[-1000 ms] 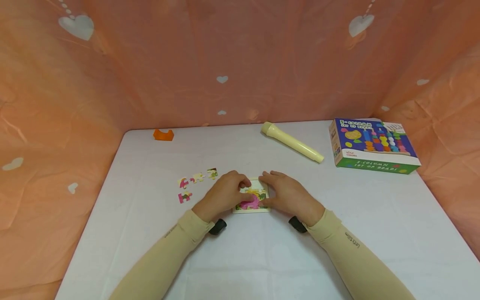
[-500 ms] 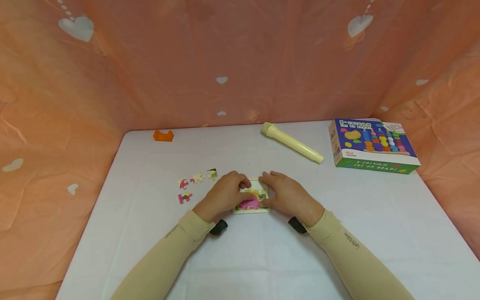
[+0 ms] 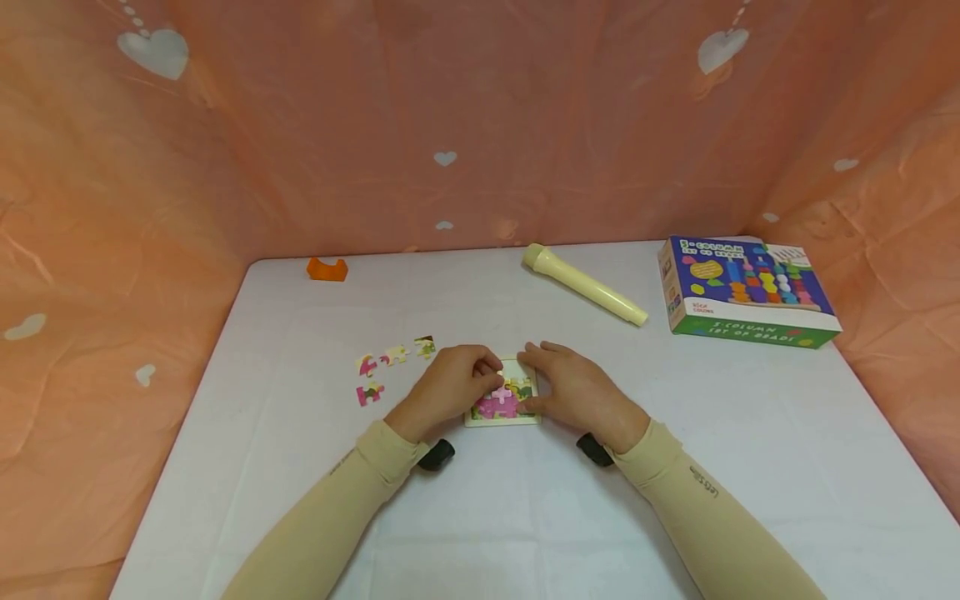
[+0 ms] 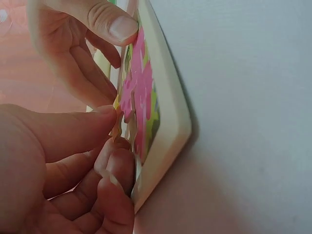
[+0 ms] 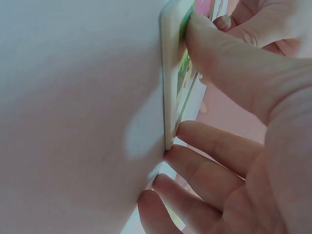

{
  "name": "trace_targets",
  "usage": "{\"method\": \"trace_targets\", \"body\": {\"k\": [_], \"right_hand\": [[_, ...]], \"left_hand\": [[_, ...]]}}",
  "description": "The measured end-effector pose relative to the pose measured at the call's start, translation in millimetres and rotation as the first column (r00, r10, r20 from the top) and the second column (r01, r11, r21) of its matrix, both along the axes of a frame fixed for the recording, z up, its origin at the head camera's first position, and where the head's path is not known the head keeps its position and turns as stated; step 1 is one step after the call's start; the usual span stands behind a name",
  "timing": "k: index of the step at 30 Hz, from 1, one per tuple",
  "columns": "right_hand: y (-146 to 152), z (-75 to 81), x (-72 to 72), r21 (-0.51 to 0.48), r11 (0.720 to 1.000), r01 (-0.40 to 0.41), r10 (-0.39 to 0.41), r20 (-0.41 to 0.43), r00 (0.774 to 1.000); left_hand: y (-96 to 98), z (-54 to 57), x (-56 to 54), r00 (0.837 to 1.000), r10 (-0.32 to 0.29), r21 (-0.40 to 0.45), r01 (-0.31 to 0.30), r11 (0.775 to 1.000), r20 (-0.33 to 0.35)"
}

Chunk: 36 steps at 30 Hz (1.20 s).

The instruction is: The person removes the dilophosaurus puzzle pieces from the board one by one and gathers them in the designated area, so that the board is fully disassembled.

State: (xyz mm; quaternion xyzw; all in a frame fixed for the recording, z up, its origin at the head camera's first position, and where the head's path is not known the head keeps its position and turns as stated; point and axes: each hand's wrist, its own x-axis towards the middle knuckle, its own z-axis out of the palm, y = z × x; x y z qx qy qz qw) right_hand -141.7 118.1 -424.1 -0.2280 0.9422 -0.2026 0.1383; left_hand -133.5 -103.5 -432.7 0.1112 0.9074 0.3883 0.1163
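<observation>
A small framed jigsaw puzzle (image 3: 503, 422) with a pink picture lies flat on the white table between the hands. My left hand (image 3: 452, 382) is over its upper left part. In the left wrist view, thumb and index pinch a thin yellowish puzzle piece (image 4: 116, 132) at the puzzle's surface; the rest of it is hidden by the fingers. My right hand (image 3: 581, 392) rests along the right side. Its thumb (image 5: 207, 41) lies on the picture near the frame, and its extended index and middle fingers touch the corner of the frame.
Several loose puzzle pieces (image 3: 370, 394) lie left of the left hand. An orange plastic part (image 3: 327, 269) sits at the back left. A pale yellow tube (image 3: 585, 285) and a colourful bead-set box (image 3: 750, 292) stand farther back, at centre and right.
My left thumb has drawn back up and left from the pink middle of the puzzle, so more of the picture shows. The right hand stays in place.
</observation>
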Motion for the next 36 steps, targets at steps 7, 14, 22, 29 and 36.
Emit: {"method": "trace_targets", "body": {"k": [7,14,22,29,36], "right_hand": [[2,-0.6,-0.6,-0.006,1.000,-0.011,0.011,-0.009,1.000],[2,-1.7,-1.2,-0.012,1.000,-0.027,0.026,-0.025,0.999],[1,-1.3,-0.6,-0.013,1.000,-0.027,0.027,-0.012,1.000],[-2,-0.8,0.9,0.004,1.000,-0.031,0.031,0.004,1.000],[-1,-0.5,1.3,0.008,1.000,-0.023,0.023,-0.008,1.000]], "left_hand": [[-1.6,-1.5,0.1,0.999,-0.008,0.018,0.009,1.000,-0.032],[-4.8,-0.8,-0.9,0.998,0.003,0.046,0.000,0.999,-0.067],[-21.0,7.7,1.5,0.999,0.046,0.092,-0.047,0.995,0.012],[-77.7,13.9,12.6,0.987,0.157,0.062,-0.160,0.985,0.044],[-125.5,16.0,21.6,0.976,0.208,0.009,-0.209,0.978,0.060]]}}
